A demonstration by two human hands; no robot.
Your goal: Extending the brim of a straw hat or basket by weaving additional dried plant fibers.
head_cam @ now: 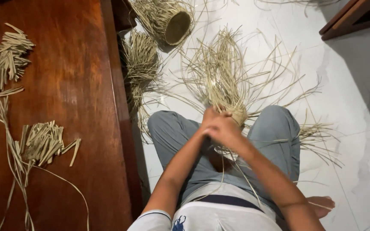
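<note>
Above the lap of a seated person in grey trousers [279, 128], both hands meet at the narrow base of a half-woven basket of pale, flat straw strips [232, 107]. The left hand [210, 119] and right hand [228, 132] are closed together around this woven end, fingers overlapping; which hand bears more of the hold cannot be told. The piece is held with its finished part toward the body and its loose strips fanning outward over the white tiled floor [343, 85], which keeps the free ends spread apart and away from the fingers.

On the floor beyond the knees lie a second unfinished bundle of the same straw [142, 64] and a small cylindrical woven basket on its side [170, 19], its dark opening facing the viewer.

To the person's left, a polished reddish-brown wooden surface [73, 85] carries short cut straw pieces in two heaps, upper [9, 53] and lower [43, 141], set near the hands but apart from the long strips.
</note>
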